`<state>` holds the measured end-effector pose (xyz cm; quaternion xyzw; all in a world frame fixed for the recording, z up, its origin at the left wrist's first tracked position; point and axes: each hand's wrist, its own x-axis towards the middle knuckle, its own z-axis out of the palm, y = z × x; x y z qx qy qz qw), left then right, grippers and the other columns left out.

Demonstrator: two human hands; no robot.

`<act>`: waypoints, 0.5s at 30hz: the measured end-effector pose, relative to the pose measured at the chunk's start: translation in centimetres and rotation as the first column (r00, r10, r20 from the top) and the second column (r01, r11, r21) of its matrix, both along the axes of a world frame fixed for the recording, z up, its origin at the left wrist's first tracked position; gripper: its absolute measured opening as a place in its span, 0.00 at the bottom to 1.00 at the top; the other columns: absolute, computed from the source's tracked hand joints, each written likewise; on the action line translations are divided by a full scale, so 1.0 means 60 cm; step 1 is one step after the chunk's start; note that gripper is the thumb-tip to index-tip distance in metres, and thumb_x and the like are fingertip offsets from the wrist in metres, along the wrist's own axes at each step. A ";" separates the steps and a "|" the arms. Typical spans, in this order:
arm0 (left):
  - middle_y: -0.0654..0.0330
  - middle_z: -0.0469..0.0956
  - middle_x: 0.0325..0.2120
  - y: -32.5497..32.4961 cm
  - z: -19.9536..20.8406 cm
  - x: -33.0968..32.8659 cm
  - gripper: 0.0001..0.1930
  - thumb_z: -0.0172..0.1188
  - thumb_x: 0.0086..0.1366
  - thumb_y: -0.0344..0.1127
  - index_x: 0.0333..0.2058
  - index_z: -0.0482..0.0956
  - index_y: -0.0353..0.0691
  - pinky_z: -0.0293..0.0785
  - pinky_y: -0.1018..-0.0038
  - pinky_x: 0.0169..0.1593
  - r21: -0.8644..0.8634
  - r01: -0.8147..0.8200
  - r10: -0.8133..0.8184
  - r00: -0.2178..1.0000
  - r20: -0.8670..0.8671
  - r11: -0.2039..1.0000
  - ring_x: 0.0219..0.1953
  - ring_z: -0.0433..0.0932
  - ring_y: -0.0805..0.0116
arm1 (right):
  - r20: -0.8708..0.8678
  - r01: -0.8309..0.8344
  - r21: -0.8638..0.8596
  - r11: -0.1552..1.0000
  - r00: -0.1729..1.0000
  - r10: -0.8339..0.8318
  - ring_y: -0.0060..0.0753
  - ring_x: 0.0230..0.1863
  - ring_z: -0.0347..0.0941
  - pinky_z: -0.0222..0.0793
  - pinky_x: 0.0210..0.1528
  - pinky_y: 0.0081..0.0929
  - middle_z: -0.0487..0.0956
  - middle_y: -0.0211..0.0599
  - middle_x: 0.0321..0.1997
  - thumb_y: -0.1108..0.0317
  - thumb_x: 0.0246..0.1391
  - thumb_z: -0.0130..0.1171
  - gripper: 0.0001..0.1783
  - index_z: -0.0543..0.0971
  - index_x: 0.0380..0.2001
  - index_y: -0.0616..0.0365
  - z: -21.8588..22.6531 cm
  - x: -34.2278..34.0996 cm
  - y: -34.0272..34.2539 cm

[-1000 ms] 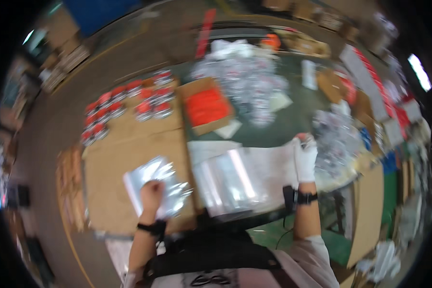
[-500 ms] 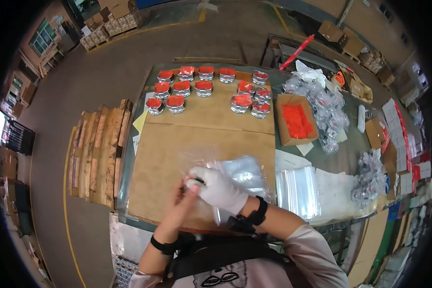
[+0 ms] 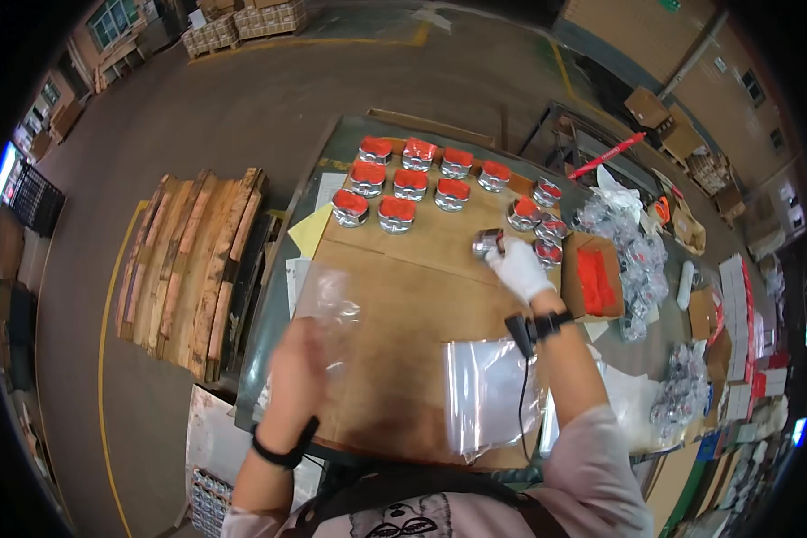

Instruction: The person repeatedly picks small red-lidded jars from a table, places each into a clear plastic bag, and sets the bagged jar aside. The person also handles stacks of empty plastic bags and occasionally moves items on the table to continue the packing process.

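My right hand (image 3: 520,271), in a white glove, grips a silver round metal part (image 3: 487,242) at the right side of the cardboard sheet. Close by stand similar metal parts with red tops, one of them a red-topped metal part (image 3: 524,213). My bare left hand (image 3: 298,372), blurred by motion, is at the left edge of the sheet, holding a thin clear plastic bag (image 3: 334,300) that stands up from its fingers. Between my forearms lies a stack of clear plastic bags (image 3: 486,394).
Several more red-topped metal parts (image 3: 396,215) stand in rows on the cardboard sheet (image 3: 394,305). To the right are an open carton (image 3: 592,303) with red pieces and a heap of clear-wrapped parts (image 3: 632,260). Wooden pallets (image 3: 184,269) lie left of the table.
My hands have come apart. The right one has reached forward and right onto a metal part; the left has moved left with the clear bag. The whole view has shifted and turned.
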<state>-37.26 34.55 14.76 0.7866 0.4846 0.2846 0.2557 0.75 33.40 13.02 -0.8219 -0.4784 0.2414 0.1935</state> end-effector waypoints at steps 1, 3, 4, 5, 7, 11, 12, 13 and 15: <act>0.49 0.77 0.27 -0.009 -0.029 0.025 0.11 0.55 0.61 0.25 0.44 0.74 0.35 0.74 0.64 0.33 -0.012 0.062 -0.063 0.995 -0.083 0.998 0.28 0.76 0.53 | -0.439 0.067 0.027 0.997 0.897 -0.048 0.34 0.35 0.82 0.77 0.32 0.30 0.82 0.43 0.36 0.66 0.59 0.53 0.11 0.77 0.41 0.61 0.025 -0.053 -0.014; 0.48 0.78 0.27 -0.034 -0.098 0.078 0.09 0.55 0.62 0.26 0.42 0.75 0.34 0.74 0.63 0.35 -0.179 0.209 -0.203 0.978 0.047 0.961 0.28 0.77 0.56 | -0.761 0.084 0.219 0.972 0.638 0.116 0.22 0.31 0.80 0.74 0.27 0.21 0.80 0.37 0.38 0.65 0.58 0.58 0.15 0.73 0.45 0.60 0.033 -0.149 -0.059; 0.48 0.78 0.27 -0.042 -0.139 0.090 0.08 0.54 0.63 0.27 0.41 0.76 0.34 0.74 0.64 0.35 -0.286 0.231 -0.196 0.970 0.145 0.930 0.28 0.77 0.58 | -0.809 0.161 0.199 0.967 0.584 0.069 0.27 0.31 0.80 0.75 0.29 0.25 0.80 0.41 0.39 0.66 0.57 0.59 0.17 0.72 0.47 0.61 0.021 -0.200 -0.087; 0.48 0.79 0.27 -0.057 -0.176 0.101 0.08 0.54 0.64 0.28 0.40 0.77 0.33 0.74 0.66 0.35 -0.388 0.258 -0.173 0.955 0.242 0.885 0.27 0.77 0.61 | -0.850 0.234 0.174 0.957 0.525 0.026 0.32 0.31 0.80 0.75 0.30 0.28 0.79 0.45 0.40 0.66 0.56 0.60 0.19 0.70 0.49 0.62 0.013 -0.249 -0.113; 0.48 0.79 0.27 -0.086 -0.193 0.110 0.08 0.54 0.66 0.30 0.39 0.79 0.33 0.75 0.69 0.35 -0.613 0.207 0.080 0.910 0.407 0.763 0.28 0.77 0.66 | -0.333 -0.063 0.402 0.914 0.919 0.210 0.44 0.35 0.78 0.75 0.35 0.35 0.77 0.52 0.39 0.65 0.56 0.59 0.20 0.69 0.47 0.65 -0.061 -0.282 -0.158; 0.48 0.81 0.28 -0.090 -0.168 0.083 0.09 0.55 0.68 0.32 0.38 0.82 0.34 0.75 0.73 0.35 -0.668 0.064 0.386 0.773 0.503 0.742 0.29 0.78 0.71 | 0.236 -0.526 0.021 0.850 0.829 0.507 0.45 0.38 0.77 0.75 0.40 0.37 0.76 0.48 0.35 0.62 0.55 0.57 0.15 0.72 0.37 0.65 -0.086 -0.322 -0.196; 0.48 0.81 0.29 -0.096 -0.152 0.075 0.09 0.55 0.68 0.32 0.38 0.82 0.34 0.76 0.73 0.35 -0.550 0.042 0.309 0.790 0.529 0.834 0.29 0.79 0.70 | 0.276 -0.554 -0.133 0.822 0.776 0.568 0.44 0.38 0.78 0.76 0.39 0.36 0.77 0.46 0.37 0.63 0.56 0.55 0.14 0.73 0.38 0.63 -0.056 -0.333 -0.187; 0.48 0.81 0.29 -0.103 -0.128 0.069 0.09 0.55 0.67 0.32 0.39 0.82 0.34 0.76 0.72 0.34 -0.422 0.023 0.193 0.866 0.462 0.906 0.30 0.80 0.68 | 0.303 -0.565 -0.276 0.778 0.717 0.628 0.42 0.37 0.78 0.76 0.38 0.36 0.78 0.44 0.38 0.63 0.57 0.53 0.13 0.74 0.39 0.62 -0.040 -0.344 -0.180; 0.48 0.81 0.29 -0.112 -0.077 0.062 0.09 0.56 0.66 0.30 0.40 0.81 0.34 0.77 0.70 0.34 -0.119 0.053 -0.021 0.967 0.254 0.991 0.30 0.81 0.62 | 0.373 -0.607 0.149 0.781 0.766 0.524 0.44 0.33 0.77 0.76 0.37 0.37 0.77 0.44 0.41 0.67 0.55 0.50 0.12 0.75 0.39 0.62 -0.087 -0.351 -0.186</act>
